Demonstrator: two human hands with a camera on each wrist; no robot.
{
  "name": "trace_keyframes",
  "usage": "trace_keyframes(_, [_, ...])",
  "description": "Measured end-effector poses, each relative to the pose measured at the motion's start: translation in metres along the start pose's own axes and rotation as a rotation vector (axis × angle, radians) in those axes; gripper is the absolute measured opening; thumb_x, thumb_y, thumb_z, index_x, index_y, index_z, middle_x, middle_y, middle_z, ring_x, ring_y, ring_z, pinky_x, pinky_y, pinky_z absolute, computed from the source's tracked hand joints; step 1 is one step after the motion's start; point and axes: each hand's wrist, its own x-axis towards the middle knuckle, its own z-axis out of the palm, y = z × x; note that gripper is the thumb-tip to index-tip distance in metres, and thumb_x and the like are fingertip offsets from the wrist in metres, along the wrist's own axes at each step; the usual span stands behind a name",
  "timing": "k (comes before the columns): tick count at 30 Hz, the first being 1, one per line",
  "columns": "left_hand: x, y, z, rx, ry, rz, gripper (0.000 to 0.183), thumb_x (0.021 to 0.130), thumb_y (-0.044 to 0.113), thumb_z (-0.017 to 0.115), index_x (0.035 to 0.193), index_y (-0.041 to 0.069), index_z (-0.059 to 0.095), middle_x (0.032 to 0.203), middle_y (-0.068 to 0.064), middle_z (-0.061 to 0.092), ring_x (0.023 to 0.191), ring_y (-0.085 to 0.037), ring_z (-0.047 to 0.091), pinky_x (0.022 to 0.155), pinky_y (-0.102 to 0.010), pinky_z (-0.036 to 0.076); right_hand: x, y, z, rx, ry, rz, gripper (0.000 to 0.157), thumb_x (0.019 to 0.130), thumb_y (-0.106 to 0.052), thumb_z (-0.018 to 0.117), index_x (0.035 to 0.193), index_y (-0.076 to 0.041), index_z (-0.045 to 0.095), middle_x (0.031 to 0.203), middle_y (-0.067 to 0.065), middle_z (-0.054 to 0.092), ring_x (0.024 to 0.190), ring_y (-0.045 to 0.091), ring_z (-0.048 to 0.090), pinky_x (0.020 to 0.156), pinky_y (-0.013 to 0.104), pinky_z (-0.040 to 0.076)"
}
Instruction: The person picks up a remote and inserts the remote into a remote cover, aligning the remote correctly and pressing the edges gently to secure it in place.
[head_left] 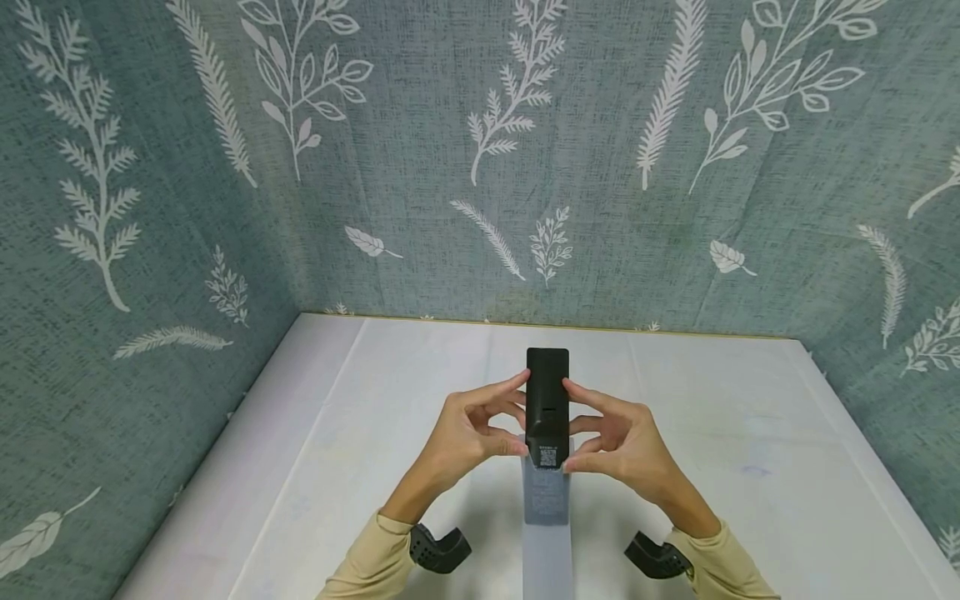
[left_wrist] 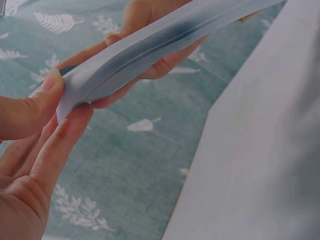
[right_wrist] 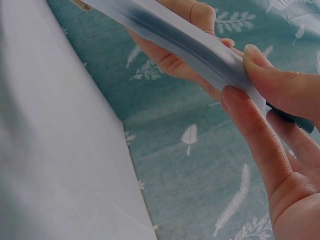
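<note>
Floppy frosted sleeve [head_left: 547, 562], smooth black slab [head_left: 547, 392] poking out, left hand [head_left: 474, 427] + right hand [head_left: 621, 432] pinching them between tabletop [head_left: 390, 400] side edges.

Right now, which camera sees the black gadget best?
Head view: the gadget shows its broad face and square code. Both wrist views show a dark end past the sleeve, plus a dark blur through it.
</note>
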Motion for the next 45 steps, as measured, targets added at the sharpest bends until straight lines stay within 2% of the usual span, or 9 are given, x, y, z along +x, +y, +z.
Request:
trace_keyframes(11, [0.0011, -0.0009, 0.0004, 0.004, 0.0, 0.005, 0.076, 0.072, -0.012, 0.075, 0.138, 0.016, 0.05, 0.108, -0.019, 0.061, 0.09, -0.041, 0.058, 0.072, -0.042, 0.058, -0.0002, 0.0001, -0.0011, -0.004, 0.004, 0.0, 0.085, 0.07, 0.016, 0.074, 0.143, 0.006, 0.032, 0.14, 0.01, 0.046, 0.093, 0.029, 0.067, 0.069, 0.048, 0.056])
trace_keyframes(16, [0.0015, -0.0015, 0.0005, 0.014, 0.0, 0.008, 0.075, 0.072, -0.012, 0.075, 0.138, 0.014, 0.05, 0.108, -0.019, 0.062, 0.089, -0.035, 0.059, 0.072, -0.041, 0.058, -0.0005, 0.0016, -0.0021, -0.002, 0.001, -0.002, 0.084, 0.07, 0.016, 0.074, 0.143, 0.005, 0.033, 0.14, 0.009, 0.047, 0.092, 0.029, 0.068, 0.069, 0.047, 0.056])
trace_keyframes(20, [0.0013, -0.0017, 0.0004, 0.003, 0.001, 0.008, 0.075, 0.072, -0.012, 0.075, 0.138, 0.014, 0.05, 0.108, -0.02, 0.062, 0.09, -0.04, 0.058, 0.072, -0.041, 0.058, 0.0001, 0.0042, -0.0033, 0.008, -0.012, -0.021, 0.083, 0.07, 0.018, 0.072, 0.142, 0.007, 0.033, 0.14, 0.01, 0.047, 0.092, 0.028, 0.068, 0.069, 0.047, 0.057])
trace_keyframes(22, [0.0013, -0.0017, 0.0004, -0.002, 0.002, 0.009, 0.076, 0.072, -0.013, 0.074, 0.138, 0.014, 0.05, 0.108, -0.02, 0.062, 0.089, -0.038, 0.058, 0.073, -0.041, 0.058, 0.0004, 0.005, -0.0037, 0.01, -0.014, -0.023, 0.083, 0.07, 0.018, 0.072, 0.142, 0.007, 0.033, 0.139, 0.01, 0.047, 0.092, 0.028, 0.068, 0.069, 0.047, 0.056])
trace_keyframes(29, [0.0015, -0.0023, 0.0, -0.002, 0.005, 0.01, 0.075, 0.072, -0.014, 0.074, 0.138, 0.013, 0.05, 0.107, -0.022, 0.062, 0.085, -0.02, 0.062, 0.073, -0.041, 0.058, 0.0013, 0.0043, -0.0028, -0.004, 0.0, -0.001, 0.084, 0.069, 0.016, 0.074, 0.142, 0.006, 0.034, 0.14, 0.009, 0.047, 0.091, 0.029, 0.068, 0.069, 0.047, 0.056])
trace_keyframes(45, [0.0008, -0.0019, -0.0002, 0.013, 0.009, 0.028, 0.076, 0.071, -0.013, 0.075, 0.137, 0.014, 0.051, 0.103, -0.021, 0.064, 0.086, -0.023, 0.059, 0.072, -0.039, 0.058, 0.0008, 0.0035, -0.0022, -0.011, 0.004, -0.009, 0.082, 0.07, 0.015, 0.074, 0.141, 0.006, 0.036, 0.136, 0.007, 0.051, 0.087, 0.028, 0.069, 0.068, 0.047, 0.056])
